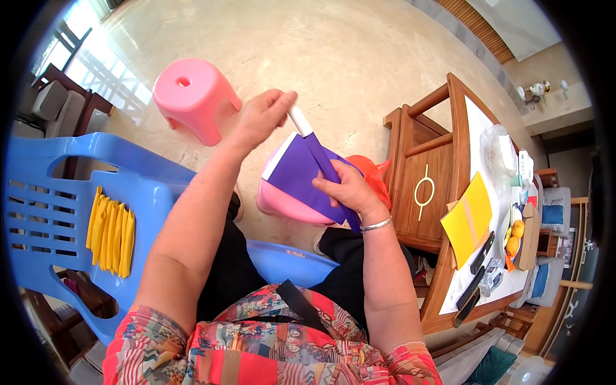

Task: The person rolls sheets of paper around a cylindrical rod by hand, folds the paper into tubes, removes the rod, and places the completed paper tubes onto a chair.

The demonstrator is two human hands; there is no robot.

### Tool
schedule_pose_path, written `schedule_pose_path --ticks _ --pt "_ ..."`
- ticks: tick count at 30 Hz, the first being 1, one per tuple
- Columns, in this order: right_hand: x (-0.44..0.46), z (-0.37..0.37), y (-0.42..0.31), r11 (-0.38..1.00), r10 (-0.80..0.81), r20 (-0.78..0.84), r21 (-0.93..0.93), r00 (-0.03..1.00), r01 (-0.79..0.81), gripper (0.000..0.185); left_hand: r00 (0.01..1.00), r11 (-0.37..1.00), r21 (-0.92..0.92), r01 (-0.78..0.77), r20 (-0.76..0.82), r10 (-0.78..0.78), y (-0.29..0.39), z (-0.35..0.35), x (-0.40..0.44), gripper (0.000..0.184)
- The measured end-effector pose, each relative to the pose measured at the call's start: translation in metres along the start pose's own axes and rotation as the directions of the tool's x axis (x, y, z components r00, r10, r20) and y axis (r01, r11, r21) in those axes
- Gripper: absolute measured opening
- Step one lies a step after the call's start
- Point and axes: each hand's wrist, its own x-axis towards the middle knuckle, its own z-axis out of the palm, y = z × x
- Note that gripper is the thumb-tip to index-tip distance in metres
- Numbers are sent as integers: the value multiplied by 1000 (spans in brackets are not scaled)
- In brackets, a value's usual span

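1. On the far left, yellow folded strips (110, 234) are lying in a row on the blue chair's seat (153, 199).
2. The pink stool (186, 90) is standing upright on the floor, beyond the left forearm.
3. The left hand (264, 120) is reaching over the middle; its fingers are curling together right at the top of the purple strip. Whether they are pinching it, I cannot tell.
4. The purple sheet (289, 168) is lying over a pink plastic stand (289, 208) in front of the person's knees. It is showing a deep, even violet, with a straight white border (280, 156) running along its left edge.
5. The purple strip (325, 162) is slanting from upper left to lower right above the sheet. It is looking narrow, flat and straight-sided, ending in a plain white section (299, 120) at the top. Whether it is joining the sheet, I cannot tell.
6. The right hand (350, 189) is closing its fingers around the strip's middle, thumb lying across the front. A silver bracelet (376, 224) is circling the wrist.
7. A red bag (378, 176) is showing just beyond that hand.
8. The wooden desk (404, 199) is carrying a yellow sheet (467, 218) with a tan band, dark-handled tools (471, 289) and orange fruit (513, 239).
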Motion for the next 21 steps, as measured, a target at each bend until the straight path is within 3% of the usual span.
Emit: schedule_pose_path --ticks 4,7,10,11,12,14,16,19,21 --pt "-3 -13 2 985 22 12 -173 1000 -19 26 951 994 -58 -93 -301 71 -11 -30 12 48" --pt "-6 -30 7 875 -104 -34 -478 994 75 22 875 981 -148 -124 -483 38 -18 -59 16 48" --pt "-23 -50 -8 841 -89 -270 -536 959 -73 30 804 985 -158 -68 -593 -40 -39 -77 23 46" --pt "-28 -58 -14 832 -72 -350 -538 934 -138 33 835 1000 -21 -16 -551 1 -50 -75 25 47" --pt "-23 -72 3 891 -121 -424 -445 898 -90 27 863 992 119 29 -503 35 -64 -70 28 48" --pt "-27 -79 1 982 -145 -507 -179 849 61 23 898 978 141 153 -434 -78 -89 -47 32 51" --pt "-27 -77 -2 974 -167 -578 31 798 225 19 900 949 -20 315 -311 -306 -107 -4 28 54" --pt "-20 -61 -3 918 -222 -543 165 810 362 18 862 870 -132 476 -126 -491 -124 55 6 54" --pt "-19 -50 -5 919 -201 -514 196 834 342 19 840 847 -80 526 -107 -532 -127 81 -10 48"
